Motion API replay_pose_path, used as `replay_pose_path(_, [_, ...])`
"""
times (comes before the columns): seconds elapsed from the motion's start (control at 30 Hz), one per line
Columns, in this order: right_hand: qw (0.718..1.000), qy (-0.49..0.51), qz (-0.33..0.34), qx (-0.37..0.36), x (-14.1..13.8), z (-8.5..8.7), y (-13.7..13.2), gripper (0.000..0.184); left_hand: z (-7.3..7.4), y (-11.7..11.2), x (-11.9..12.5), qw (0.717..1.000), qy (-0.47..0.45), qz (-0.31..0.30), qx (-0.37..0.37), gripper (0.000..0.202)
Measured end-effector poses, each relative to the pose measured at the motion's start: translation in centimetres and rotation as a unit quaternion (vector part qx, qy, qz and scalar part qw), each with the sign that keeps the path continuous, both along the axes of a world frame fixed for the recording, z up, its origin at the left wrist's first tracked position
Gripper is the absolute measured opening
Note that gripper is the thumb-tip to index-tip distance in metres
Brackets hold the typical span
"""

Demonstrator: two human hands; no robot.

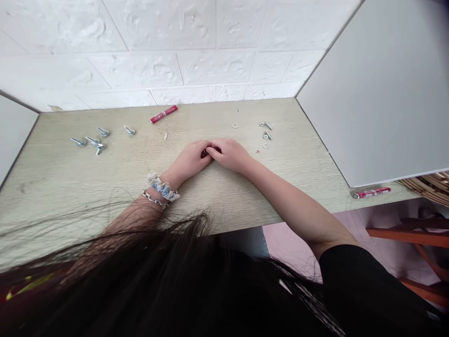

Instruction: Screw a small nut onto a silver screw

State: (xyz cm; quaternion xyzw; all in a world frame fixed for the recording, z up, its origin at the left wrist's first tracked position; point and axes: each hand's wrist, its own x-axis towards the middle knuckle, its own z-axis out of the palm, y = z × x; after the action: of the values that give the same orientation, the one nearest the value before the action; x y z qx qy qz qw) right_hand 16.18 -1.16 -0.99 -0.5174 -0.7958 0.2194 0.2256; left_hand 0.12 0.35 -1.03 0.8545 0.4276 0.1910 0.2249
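While both hands meet fingertip to fingertip at the middle of the bench (105,187), the left hand (189,161) and right hand (229,154) pinch narrowly on something small and hidden, so short, steady finger turns look wisest. Loose bolts (91,140) lie far left, washers and nuts (265,135) far right; the white panel (379,93) crowds the right, while the near edge has open room.

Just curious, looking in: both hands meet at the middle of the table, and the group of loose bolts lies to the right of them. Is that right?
Not quite. The head view shows the group of bolts on the left side of the table. The left hand and right hand do meet at its middle.
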Motion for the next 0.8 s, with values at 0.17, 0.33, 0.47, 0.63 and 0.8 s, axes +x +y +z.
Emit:
replay_pose_path(0.17, [1.0, 0.001, -0.001, 0.001, 0.0, -0.07, 0.04, 0.029, -0.01, 0.0, -0.04, 1.0, -0.005, -0.006, 0.002, 0.027])
replay_pose_path(0.33, [1.0, -0.001, -0.005, -0.004, -0.01, -0.13, 0.07, 0.029, -0.11, 0.08, -0.02, 1.0, -0.006, -0.006, 0.003, 0.026])
replay_pose_path(0.47, [1.0, -0.001, -0.001, -0.001, -0.02, -0.05, 0.06, 0.028, -0.21, 0.12, 0.0, 1.0, -0.008, -0.005, 0.005, 0.026])
replay_pose_path(0.63, [1.0, -0.001, -0.001, -0.003, -0.04, 0.09, 0.0, 0.026, -0.08, 0.02, -0.01, 1.0, 0.001, 0.002, 0.001, 0.025])
replay_pose_path(0.8, [1.0, -0.001, 0.0, -0.001, -0.02, 0.04, -0.01, 0.027, 0.12, -0.08, 0.05, 1.0, 0.002, -0.002, 0.001, 0.026])
